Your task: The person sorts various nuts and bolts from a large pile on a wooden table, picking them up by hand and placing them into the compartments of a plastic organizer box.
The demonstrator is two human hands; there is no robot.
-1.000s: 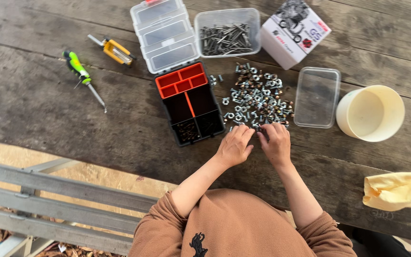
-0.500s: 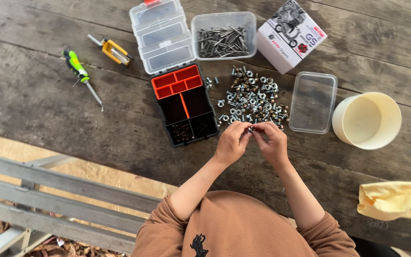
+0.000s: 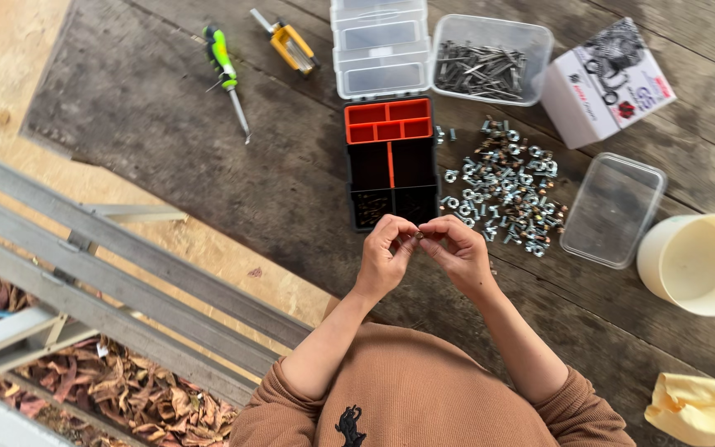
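While your brown long-sleeved arms reach forward from the near edge, your left hand (image 3: 385,252) and right hand (image 3: 457,248) meet fingertip to fingertip just above the weathered grey wooden desk (image 3: 208,149), and together they pinch a small dark metal fastener (image 3: 418,236) between them; both sets of fingers are curled tight on it, though it is too small to tell whether it is a nut, a bolt or both. Compared with a second ago, your hands have drawn back from the pile and lifted toward you, so picking looks finished and you now seem to be working the piece itself, perhaps threading or parting it. Its long axis cannot be read for certain; if anything it lies across, from one hand to the other, roughly level with the desk. Just beyond your fingers stands the black compartment organiser with orange trays (image 3: 391,161), its clear hinged lid (image 3: 378,45) thrown open behind. To the right lies the loose heap of silver nuts and bolts (image 3: 506,186), then an empty clear plastic tub (image 3: 612,209) and a cream round bucket (image 3: 699,263). Farther off sit a clear tub of long nails (image 3: 490,58), a white printed cardboard box (image 3: 607,79), a green-handled screwdriver (image 3: 225,70) and a yellow folding key set (image 3: 289,43).
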